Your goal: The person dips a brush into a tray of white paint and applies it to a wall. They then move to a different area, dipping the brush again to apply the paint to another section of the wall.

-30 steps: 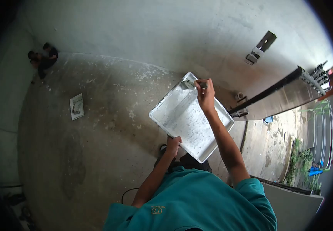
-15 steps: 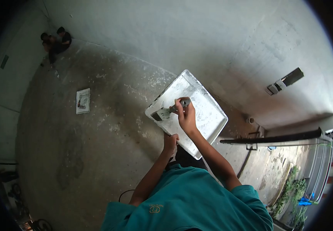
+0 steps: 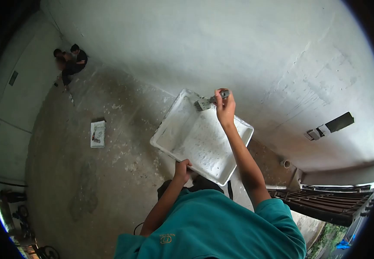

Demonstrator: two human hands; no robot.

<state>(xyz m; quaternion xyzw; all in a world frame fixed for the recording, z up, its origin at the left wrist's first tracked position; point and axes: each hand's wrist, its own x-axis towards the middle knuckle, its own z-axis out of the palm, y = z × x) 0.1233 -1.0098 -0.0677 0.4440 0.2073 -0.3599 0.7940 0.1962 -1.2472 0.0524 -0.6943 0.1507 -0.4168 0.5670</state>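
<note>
My left hand [image 3: 181,169] grips the near left edge of a white tray [image 3: 213,149], whose inside is smeared with white and grey. My right hand [image 3: 225,108] is closed round the grey handle of a paint brush [image 3: 203,104]. The wide bristles hang over the far end of the tray, close to its far rim; whether they touch it I cannot tell.
A smaller white tray [image 3: 97,134] with something in it lies on the floor [image 3: 122,181]. Two people [image 3: 72,62] sit by the far left corner. A dark panel [image 3: 341,122] is on the right wall [image 3: 299,64]. Railings [image 3: 325,200] stand lower right.
My right hand has moved the brush up and right, from the tray's left side to its far end. The tray has shifted and tilted, and the camera view has turned.
</note>
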